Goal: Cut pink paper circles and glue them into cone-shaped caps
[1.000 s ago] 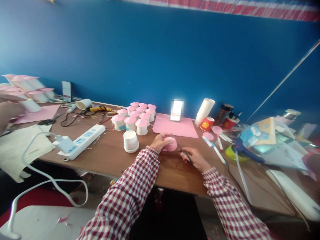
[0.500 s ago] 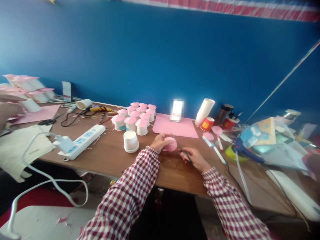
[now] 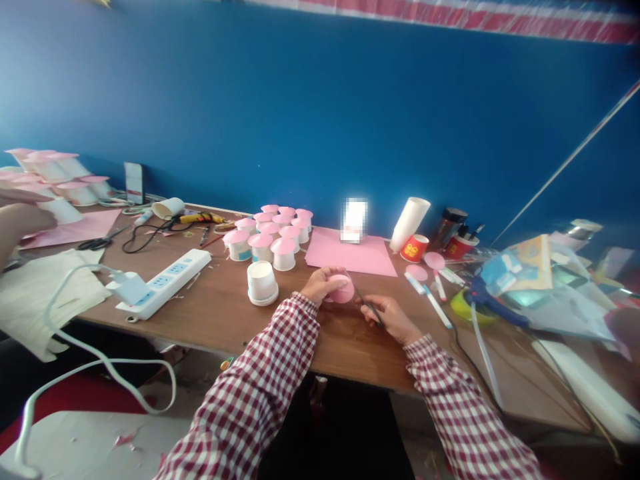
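My left hand (image 3: 319,285) pinches a round pink paper disc (image 3: 343,289) between thumb and fingers, just above the table. In my right hand (image 3: 393,317) is a pair of dark scissors (image 3: 371,311), whose blade end reaches the disc's right edge. Left of my hands, an upturned white paper cup (image 3: 262,283) stands by itself. Behind it sit several white cups topped with pink discs (image 3: 284,247). A pink paper sheet (image 3: 330,257) lies flat beyond my hands.
A white power strip (image 3: 173,277) with a plug is on the left. To the right are a red cup (image 3: 414,249), white pens (image 3: 437,305) and a blue glue gun (image 3: 493,310). At the far left, another person's hand (image 3: 30,217) is near more cups.
My hands, the disc and the scissors look the same. The other person's hand at the far left has shifted slightly.
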A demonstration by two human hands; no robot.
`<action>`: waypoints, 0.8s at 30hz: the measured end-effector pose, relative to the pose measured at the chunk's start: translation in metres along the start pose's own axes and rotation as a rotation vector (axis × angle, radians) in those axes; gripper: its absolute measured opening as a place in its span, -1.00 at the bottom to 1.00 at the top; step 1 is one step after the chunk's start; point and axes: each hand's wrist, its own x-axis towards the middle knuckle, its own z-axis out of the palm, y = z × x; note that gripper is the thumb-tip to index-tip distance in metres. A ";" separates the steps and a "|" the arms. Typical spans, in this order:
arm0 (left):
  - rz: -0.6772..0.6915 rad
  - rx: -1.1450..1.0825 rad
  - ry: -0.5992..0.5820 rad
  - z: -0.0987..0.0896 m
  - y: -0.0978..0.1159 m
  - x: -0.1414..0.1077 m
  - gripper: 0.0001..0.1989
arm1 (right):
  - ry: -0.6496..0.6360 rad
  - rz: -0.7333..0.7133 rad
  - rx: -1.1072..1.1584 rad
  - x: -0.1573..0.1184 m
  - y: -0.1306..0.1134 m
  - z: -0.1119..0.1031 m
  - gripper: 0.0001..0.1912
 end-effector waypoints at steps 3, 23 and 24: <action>0.000 0.002 -0.004 0.000 0.000 0.000 -0.37 | 0.001 0.001 -0.015 0.000 0.000 0.000 -0.53; 0.183 -0.232 0.209 -0.024 0.016 -0.007 -0.59 | 0.475 -0.118 -0.644 0.003 0.014 -0.013 -0.67; 0.202 -0.190 0.233 -0.028 0.015 -0.007 -0.62 | 0.510 -0.104 -0.744 0.002 0.015 -0.016 -0.69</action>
